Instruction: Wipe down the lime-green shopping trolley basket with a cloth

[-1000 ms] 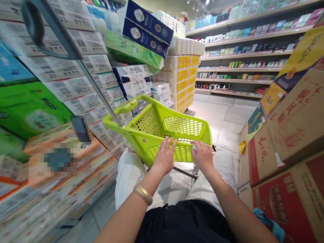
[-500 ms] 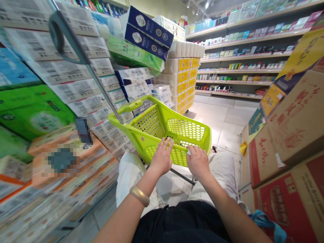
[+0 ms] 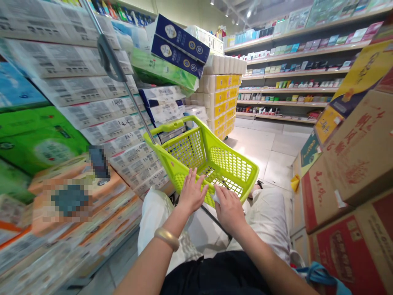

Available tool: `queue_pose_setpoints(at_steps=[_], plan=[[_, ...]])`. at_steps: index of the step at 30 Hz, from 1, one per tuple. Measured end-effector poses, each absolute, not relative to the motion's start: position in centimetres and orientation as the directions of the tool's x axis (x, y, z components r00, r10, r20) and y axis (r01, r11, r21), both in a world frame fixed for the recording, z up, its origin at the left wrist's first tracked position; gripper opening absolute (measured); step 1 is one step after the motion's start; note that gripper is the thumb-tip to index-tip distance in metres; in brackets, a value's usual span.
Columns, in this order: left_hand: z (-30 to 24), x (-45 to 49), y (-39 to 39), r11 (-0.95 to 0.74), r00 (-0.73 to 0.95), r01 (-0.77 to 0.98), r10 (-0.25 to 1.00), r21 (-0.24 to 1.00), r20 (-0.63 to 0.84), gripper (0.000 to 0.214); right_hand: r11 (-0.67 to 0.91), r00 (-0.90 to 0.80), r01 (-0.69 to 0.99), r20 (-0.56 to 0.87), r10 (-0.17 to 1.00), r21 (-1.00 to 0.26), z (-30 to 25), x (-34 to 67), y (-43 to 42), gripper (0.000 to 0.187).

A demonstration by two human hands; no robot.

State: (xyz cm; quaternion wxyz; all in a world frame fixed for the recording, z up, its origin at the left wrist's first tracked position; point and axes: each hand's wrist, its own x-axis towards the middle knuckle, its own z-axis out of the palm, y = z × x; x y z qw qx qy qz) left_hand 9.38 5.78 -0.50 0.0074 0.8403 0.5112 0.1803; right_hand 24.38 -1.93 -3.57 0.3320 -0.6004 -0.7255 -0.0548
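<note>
A lime-green plastic shopping basket (image 3: 236, 164) stands on the floor in front of me, empty, with a long grey pull handle (image 3: 123, 78) rising to the upper left. My left hand (image 3: 192, 192) rests flat on its near wall, fingers spread. My right hand (image 3: 227, 209) is against the same wall just to the right, fingers curled on a small white thing, perhaps a cloth (image 3: 215, 198). A gold bangle (image 3: 167, 239) sits on my left wrist.
Stacked tissue and paper packs (image 3: 92, 110) fill the left side. Brown and red cartons (image 3: 350, 164) pile up on the right. A tiled aisle (image 3: 270, 143) runs ahead to shelves of goods (image 3: 291, 73). A pallet of yellow-labelled rolls (image 3: 224, 98) stands beyond the basket.
The basket has swung leftward and tilted, its pull handle moving right across the view. Both my hands have shifted left and down along its near wall.
</note>
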Motion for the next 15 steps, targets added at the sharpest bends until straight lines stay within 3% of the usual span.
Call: queue_pose_setpoints(at_steps=[8, 15], plan=[[-1.2, 8.3, 6.8, -0.448, 0.378, 0.864, 0.879, 0.231, 0.291, 0.049, 0.363, -0.098, 0.852, 0.567, 0.818, -0.376, -4.4, 23.2, -2.7, 0.056], [-0.4, 7.2, 8.3, -0.401, 0.358, 0.885, 0.911, 0.238, 0.204, 0.040, 0.452, -0.162, 0.811, 0.599, 0.784, -0.372, -4.9, 22.3, -3.2, 0.057]])
